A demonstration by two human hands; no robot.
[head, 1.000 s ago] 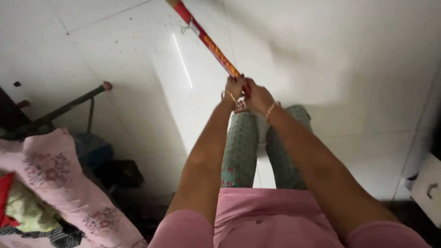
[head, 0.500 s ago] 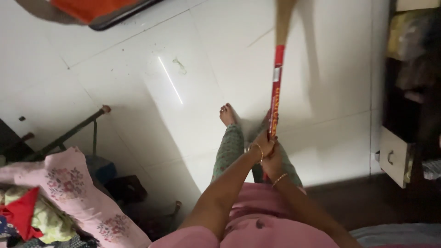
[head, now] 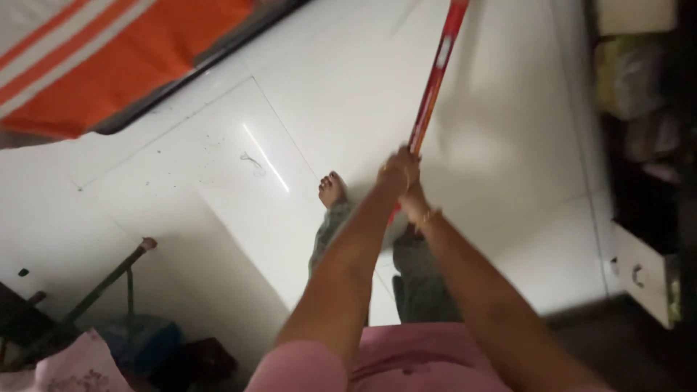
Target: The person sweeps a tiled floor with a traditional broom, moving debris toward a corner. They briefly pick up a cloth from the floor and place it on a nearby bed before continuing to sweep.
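Red broom handle (head: 434, 80) gripped by both fists: left hand (head: 398, 170) closed above, right hand (head: 414, 207) closed below. Strokes best kept low, clear of bare foot (head: 332, 191); debris on white tiled floor (head: 348, 94).

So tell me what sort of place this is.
Probably a room in a home, perhaps a bedroom: white tiled floor, an orange striped mattress at its edge, and a small white drawer by dark shelving.

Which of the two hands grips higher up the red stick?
The left hand grips the red stick farther up, toward its far end; the right hand holds just below it, nearer the person's body.
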